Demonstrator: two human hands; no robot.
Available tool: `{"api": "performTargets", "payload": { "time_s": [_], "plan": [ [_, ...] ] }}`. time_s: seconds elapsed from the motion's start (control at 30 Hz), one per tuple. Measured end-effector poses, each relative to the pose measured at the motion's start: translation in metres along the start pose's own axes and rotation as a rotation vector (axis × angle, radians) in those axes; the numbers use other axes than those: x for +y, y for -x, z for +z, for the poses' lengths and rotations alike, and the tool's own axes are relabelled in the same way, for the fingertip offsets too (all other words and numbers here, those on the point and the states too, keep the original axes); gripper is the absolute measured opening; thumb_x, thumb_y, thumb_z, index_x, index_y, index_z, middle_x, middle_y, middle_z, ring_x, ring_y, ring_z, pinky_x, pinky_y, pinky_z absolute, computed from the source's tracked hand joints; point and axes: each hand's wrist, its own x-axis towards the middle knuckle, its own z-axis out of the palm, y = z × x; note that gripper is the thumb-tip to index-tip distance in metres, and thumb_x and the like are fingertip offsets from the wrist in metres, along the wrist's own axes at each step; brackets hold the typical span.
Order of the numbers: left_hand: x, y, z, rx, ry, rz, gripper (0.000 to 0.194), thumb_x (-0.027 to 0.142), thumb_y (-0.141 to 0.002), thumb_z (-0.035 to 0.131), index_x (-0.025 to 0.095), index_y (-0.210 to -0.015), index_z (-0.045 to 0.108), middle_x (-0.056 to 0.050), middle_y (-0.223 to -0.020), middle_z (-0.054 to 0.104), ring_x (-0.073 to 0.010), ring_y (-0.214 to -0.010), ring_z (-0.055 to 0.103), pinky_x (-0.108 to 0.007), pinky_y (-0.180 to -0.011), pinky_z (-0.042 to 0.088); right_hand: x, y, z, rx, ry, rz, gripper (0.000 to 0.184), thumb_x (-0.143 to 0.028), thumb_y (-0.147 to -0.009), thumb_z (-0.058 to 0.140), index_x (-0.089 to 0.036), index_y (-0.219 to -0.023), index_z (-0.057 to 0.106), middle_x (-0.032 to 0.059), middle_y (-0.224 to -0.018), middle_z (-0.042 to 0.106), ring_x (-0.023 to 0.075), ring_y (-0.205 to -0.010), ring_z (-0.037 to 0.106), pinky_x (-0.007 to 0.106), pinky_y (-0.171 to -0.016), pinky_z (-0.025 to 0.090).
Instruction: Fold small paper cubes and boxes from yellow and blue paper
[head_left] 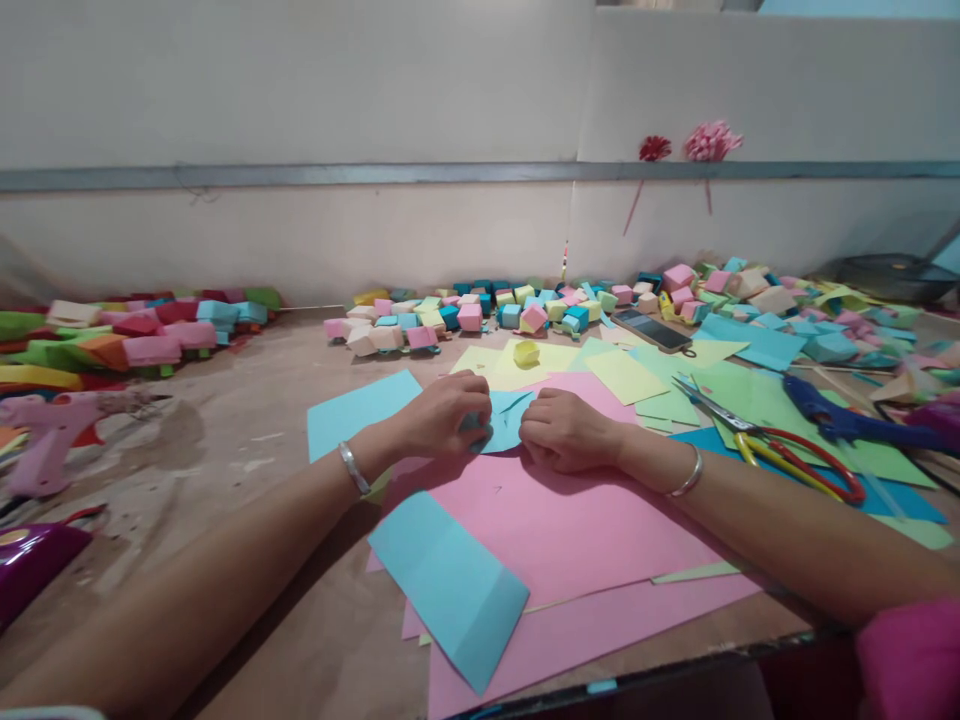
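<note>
A small piece of folded blue paper (504, 425) lies between my two hands, over a stack of pink sheets (600, 530). My left hand (452, 412) is closed on its left edge, fingers curled. On its right edge my right hand (566, 428) is closed too, knuckles up. Creases and raised flaps show in the middle of the blue paper; my fingers cover its ends. Nearer to me lies a creased blue paper strip (454, 585). Another blue sheet (360, 405) rests flat beside my left wrist. Just beyond my hands sits a small yellow folded paper piece (526, 353).
Scissors (772, 445) and a blue glue gun (862, 420) lie at the right, a phone (652, 330) behind them. At the left is a pink glue gun (56, 430). Many folded paper cubes (470, 317) line the wall, with colourful paper pieces (150, 335) at far left.
</note>
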Motion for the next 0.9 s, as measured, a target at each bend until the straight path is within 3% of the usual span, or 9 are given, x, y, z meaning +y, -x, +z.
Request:
{"api": "performTargets", "payload": {
  "time_s": [0.07,0.2,0.27,0.37,0.53,0.9],
  "plan": [
    [-0.001,0.000,0.004,0.019,0.074,-0.057,0.006,0.014,-0.075,0.060,0.018,-0.071,0.060,-0.001,-0.076,0.057,-0.0151,-0.072,0.051,-0.027,-0.066,0.040,0.001,0.001,0.002,0.005,-0.047,0.033,0.017,-0.014,-0.081,0.046,-0.019,-0.067,0.052,0.0019,-0.066,0.053,0.0146,-0.061,0.037,0.030,-0.064,0.028],
    [-0.004,0.000,0.007,0.035,0.148,-0.175,0.019,0.025,-0.074,0.069,0.017,-0.060,0.058,0.000,-0.072,0.055,-0.0126,-0.063,0.050,-0.026,-0.060,0.039,0.001,0.002,0.003,0.005,-0.147,0.069,0.013,-0.011,-0.073,0.049,-0.019,-0.063,0.049,0.0033,-0.071,0.056,0.0143,-0.064,0.040,0.028,-0.063,0.032],
    [-0.005,0.001,0.008,0.011,0.170,-0.159,0.020,0.027,-0.074,0.069,0.017,-0.059,0.060,0.000,-0.071,0.056,-0.0123,-0.062,0.051,-0.025,-0.060,0.040,0.001,0.002,0.003,-0.002,-0.182,0.090,0.014,-0.012,-0.071,0.051,-0.020,-0.060,0.046,0.0028,-0.069,0.055,0.0141,-0.063,0.041,0.028,-0.062,0.033],
    [-0.005,0.003,0.009,0.025,0.170,-0.098,0.005,0.022,-0.076,0.065,0.019,-0.075,0.069,-0.003,-0.079,0.062,-0.0148,-0.071,0.057,-0.026,-0.067,0.044,0.002,0.002,0.003,-0.008,-0.210,0.117,0.016,-0.014,-0.070,0.052,-0.021,-0.058,0.044,0.0022,-0.067,0.054,0.0138,-0.062,0.040,0.028,-0.061,0.033],
    [-0.005,0.005,0.014,0.038,0.126,-0.047,0.026,0.013,-0.080,0.054,0.022,-0.096,0.072,-0.005,-0.093,0.066,-0.0169,-0.083,0.062,-0.027,-0.076,0.047,0.003,0.003,0.006,0.004,-0.265,0.146,0.015,-0.014,-0.072,0.052,-0.020,-0.061,0.046,0.0041,-0.076,0.059,0.0135,-0.066,0.045,0.025,-0.059,0.034],
    [-0.018,0.001,0.021,0.077,0.164,-0.025,0.035,0.004,-0.074,0.047,0.022,-0.087,0.074,-0.004,-0.090,0.068,-0.0149,-0.080,0.063,-0.023,-0.072,0.048,0.007,0.003,0.009,-0.048,-0.274,0.141,0.010,-0.014,-0.074,0.052,-0.019,-0.066,0.051,0.0048,-0.083,0.059,0.0133,-0.068,0.047,0.025,-0.060,0.035]
  ]
}}
